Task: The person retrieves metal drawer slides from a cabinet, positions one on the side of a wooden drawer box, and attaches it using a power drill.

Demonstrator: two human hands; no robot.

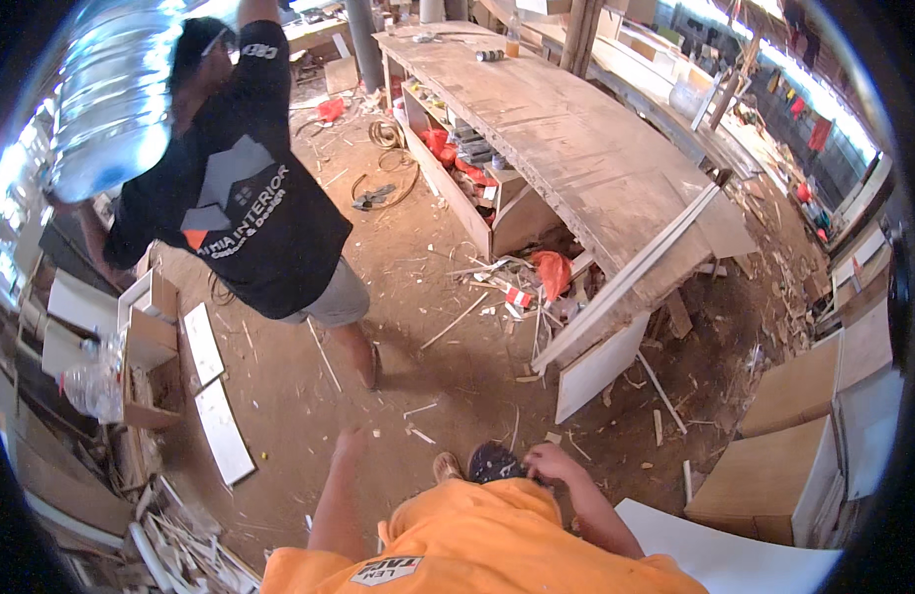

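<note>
My left hand [351,443] hangs low over the dirt floor, blurred so that its fingers do not show clearly. On the right, my right hand [549,463] is curled in close to my body, beside a dark thing with pale marks [495,462]. What that thing is, and whether the fingers grip it, I cannot make out. One brown shoe [447,466] pokes out past my orange shirt [477,535]. Ahead to the left, another person in a black shirt [269,228] walks with a big clear water jug [116,99] raised at the shoulder.
A long wooden workbench [576,129] with stuffed shelves runs along the right. A white board [601,368] leans at its near end. White panels [222,433] lie on the floor at left. Wooden boxes [764,475] stand at right; scrap wood [195,530] is heaped at lower left.
</note>
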